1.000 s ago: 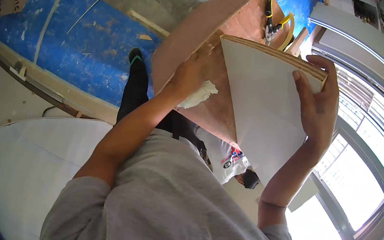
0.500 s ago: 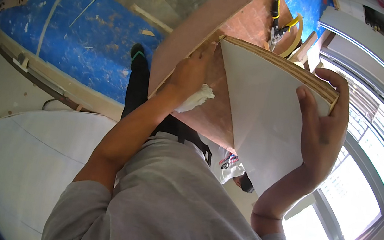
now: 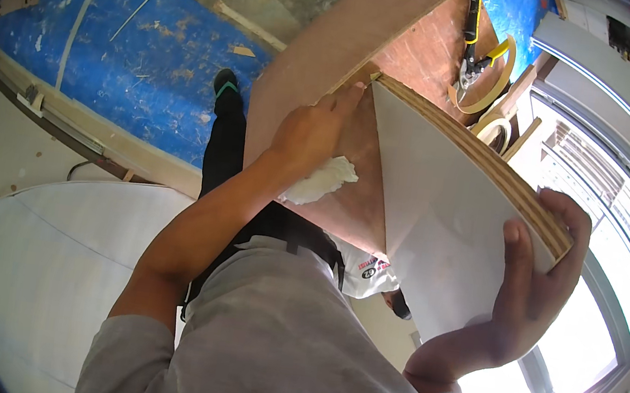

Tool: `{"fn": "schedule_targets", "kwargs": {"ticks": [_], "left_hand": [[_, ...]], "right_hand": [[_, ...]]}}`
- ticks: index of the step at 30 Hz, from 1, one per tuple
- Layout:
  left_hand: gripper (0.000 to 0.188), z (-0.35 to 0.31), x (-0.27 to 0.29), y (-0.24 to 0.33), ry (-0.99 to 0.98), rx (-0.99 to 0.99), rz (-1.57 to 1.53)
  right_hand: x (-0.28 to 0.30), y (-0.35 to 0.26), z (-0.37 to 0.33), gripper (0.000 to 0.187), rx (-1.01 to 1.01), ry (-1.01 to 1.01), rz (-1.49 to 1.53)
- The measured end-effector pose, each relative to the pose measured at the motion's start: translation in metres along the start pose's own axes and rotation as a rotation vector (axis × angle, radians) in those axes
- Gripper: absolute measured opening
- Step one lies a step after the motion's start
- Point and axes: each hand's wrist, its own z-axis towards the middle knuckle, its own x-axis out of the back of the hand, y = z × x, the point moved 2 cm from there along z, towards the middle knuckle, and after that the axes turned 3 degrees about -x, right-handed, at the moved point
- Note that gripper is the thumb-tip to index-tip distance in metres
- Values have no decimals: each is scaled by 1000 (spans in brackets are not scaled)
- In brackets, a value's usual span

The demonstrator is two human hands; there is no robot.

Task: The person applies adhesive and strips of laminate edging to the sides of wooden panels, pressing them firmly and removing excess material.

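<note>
Right fingers [image 3: 573, 220] grip white-faced board [image 3: 444, 183].

Smooth, faintly glossy white panel [image 3: 441, 205] here, raw layered plywood [image 3: 479, 158] showing along its edge; matt wood on the brown box [image 3: 334, 49], scuffed blue sheeting [image 3: 150, 56]!

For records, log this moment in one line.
left hand: on reddish-brown wooden box; right hand: gripping white-faced plywood panel; black-yellow metal snips: on box

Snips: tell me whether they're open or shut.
Open: the snips lie on the brown plywood with their handles spread apart. The blade gap is too small to judge.
</note>
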Motion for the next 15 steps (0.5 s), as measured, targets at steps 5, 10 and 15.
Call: {"fn": "schedule_targets", "kwargs": {"ticks": [5,10,15], "left_hand": [[90,-1,5,4,-41,7,-26],[95,2,3,-3,-48,-11,-30],[100,2,0,-5,-53,-24,-53]], "right_hand": [[0,-2,-5,45,-43,-14,-40],[2,9,-7,54,50,10,-92],[0,17,-7,57,-21,2,67]]}}
